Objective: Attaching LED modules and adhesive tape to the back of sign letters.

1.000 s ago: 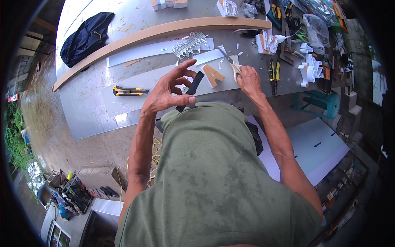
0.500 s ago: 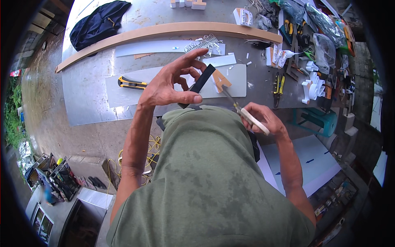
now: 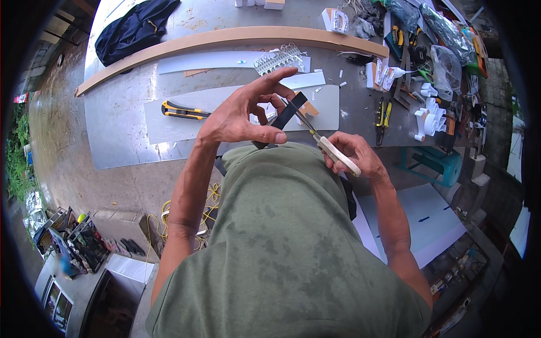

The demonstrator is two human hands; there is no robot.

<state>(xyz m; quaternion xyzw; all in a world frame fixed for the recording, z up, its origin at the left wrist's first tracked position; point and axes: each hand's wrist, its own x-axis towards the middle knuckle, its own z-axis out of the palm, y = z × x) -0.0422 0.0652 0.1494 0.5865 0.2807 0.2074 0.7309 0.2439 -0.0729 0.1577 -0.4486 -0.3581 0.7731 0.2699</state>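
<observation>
My left hand (image 3: 239, 118) grips a short black strip (image 3: 288, 115) with thumb and fingers, above the near edge of the bench. The strip slants up to the right. In my right hand (image 3: 360, 156) is a pair of scissors (image 3: 339, 156) with off-white handles. Their blades reach the strip near its upper end; whether they bite into it I cannot tell. Behind the strip lies a small block with a tan face (image 3: 309, 109), partly hidden. A yellow and black utility knife (image 3: 183, 110) rests to the left on a grey sheet (image 3: 169, 129).
A long tan strip (image 3: 225, 37) crosses the metal bench. Beyond my hands lie a perforated white sheet (image 3: 280, 58) and white strips. At right are yellow-handled pliers (image 3: 385, 118), white cut shapes (image 3: 433, 121) and plastic bags (image 3: 445, 73). A teal stool (image 3: 442, 166) stands below.
The scissors have moved left and up, bringing their blades from beside the tan-faced block to the black strip. My left hand has shifted slightly right with the strip.
</observation>
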